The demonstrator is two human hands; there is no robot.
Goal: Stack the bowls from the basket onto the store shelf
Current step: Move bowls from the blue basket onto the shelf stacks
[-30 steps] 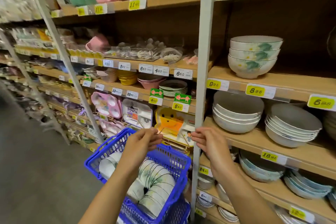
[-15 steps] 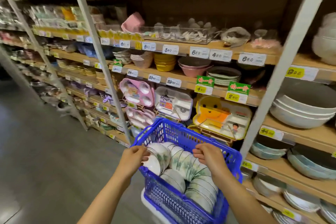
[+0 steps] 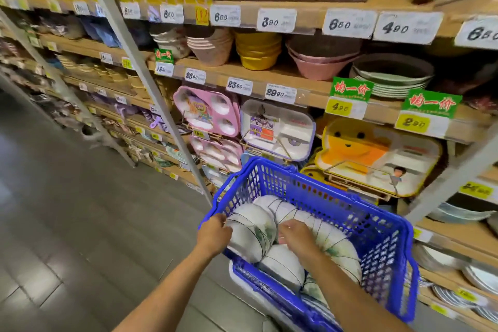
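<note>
A blue plastic basket (image 3: 377, 226) stands low in front of the store shelf (image 3: 296, 75). Several white bowls with dark rims and green leaf print lie on their sides in it, nested in rows. My left hand (image 3: 214, 234) grips the left end of a nested row of bowls (image 3: 253, 232) at the basket's near left corner. My right hand (image 3: 296, 237) reaches down with curled fingers onto the same row's right side, beside a second row of bowls (image 3: 336, 245).
Grey metal uprights (image 3: 140, 67) cross in front of the wooden shelves. Pink and yellow bowls (image 3: 257, 48), green plates (image 3: 390, 81) and children's divided trays (image 3: 277, 129) fill the shelves behind the basket. Grey floor (image 3: 67, 210) spreads to the left.
Both hands came down from shelf height into the basket and closed round a row of bowls. My view dropped and swung left toward the basket.
</note>
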